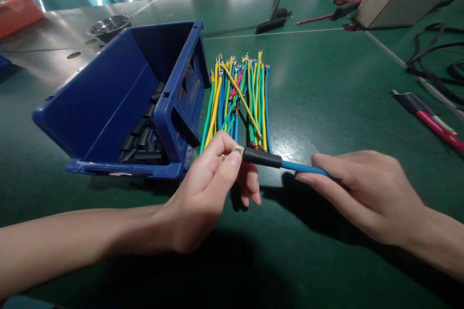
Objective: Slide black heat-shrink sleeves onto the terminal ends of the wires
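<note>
My left hand (pixel 213 188) pinches the metal terminal end of a blue wire (pixel 302 168), thumb and forefinger closed on it. A black sleeve (pixel 261 157) sits on the wire just past that terminal. My right hand (pixel 362 190) grips the same blue wire farther along, fingers wrapped round it. The wire is held level a little above the green table (pixel 326 96). Just behind my hands lies a bundle of yellow, green and blue wires (pixel 239 99) with terminals at their far ends.
A tilted blue plastic bin (pixel 119 101) holding several black sleeves stands at the left, close to my left hand. A cardboard box (pixel 398 2), red-handled tools (pixel 346 4), black cables (pixel 435 65) and a red tool (pixel 435 123) lie at the right. A metal bowl (pixel 108 25) sits far left.
</note>
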Demonstrator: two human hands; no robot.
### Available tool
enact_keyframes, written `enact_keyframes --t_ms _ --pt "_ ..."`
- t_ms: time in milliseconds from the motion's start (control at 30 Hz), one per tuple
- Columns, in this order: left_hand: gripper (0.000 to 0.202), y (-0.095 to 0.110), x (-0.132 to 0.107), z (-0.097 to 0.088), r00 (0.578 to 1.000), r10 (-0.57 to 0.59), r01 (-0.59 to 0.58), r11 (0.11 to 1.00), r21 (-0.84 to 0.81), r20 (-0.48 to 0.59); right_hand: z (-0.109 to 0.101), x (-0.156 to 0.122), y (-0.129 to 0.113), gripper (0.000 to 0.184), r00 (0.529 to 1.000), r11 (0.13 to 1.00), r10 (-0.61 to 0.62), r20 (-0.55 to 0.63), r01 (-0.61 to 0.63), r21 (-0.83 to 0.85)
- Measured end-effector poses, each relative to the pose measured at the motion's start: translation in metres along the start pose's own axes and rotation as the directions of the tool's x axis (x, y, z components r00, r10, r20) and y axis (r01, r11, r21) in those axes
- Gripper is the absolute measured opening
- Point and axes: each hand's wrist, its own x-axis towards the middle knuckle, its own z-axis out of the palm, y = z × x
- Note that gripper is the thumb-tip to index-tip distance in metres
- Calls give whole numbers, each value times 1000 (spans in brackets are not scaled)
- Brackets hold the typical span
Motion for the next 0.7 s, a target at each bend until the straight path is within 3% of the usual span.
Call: enact_keyframes --t_ms 233,333,367,433,500,533,600,700 --pt "19 -2 0 5 993 113 -111 993 37 -42 -3 8 2 40 1000 1000 14 13 -14 -17" --pt "7 -3 0 4 971 237 -221 938 268 -28 -4 10 6 41 998 991 63 -28 -66 -119" --pt "4 -4 0 3 957 287 -274 863 425 33 -4 10 7 41 995 981 95 -32 -99 -165" --pt "9 -5 -1 2 908 334 -408 570 713 252 -4 9 9 41 983 949 182 -37 -185 -254" --pt "13 -5 -3 3 832 258 -547 222 808 492 -4 9 11 38 961 916 271 -44 -272 -295" --pt "15 -5 -4 4 798 201 -593 96 799 568 -4 9 11 36 950 906 310 -47 -310 -288" --pt "20 -4 -5 5 774 133 -620 -34 784 618 -4 9 12 31 929 896 365 -65 -369 -246" --pt "23 -2 -6 7 778 131 -612 -62 789 614 -3 8 12 28 909 884 402 -111 -416 -210"
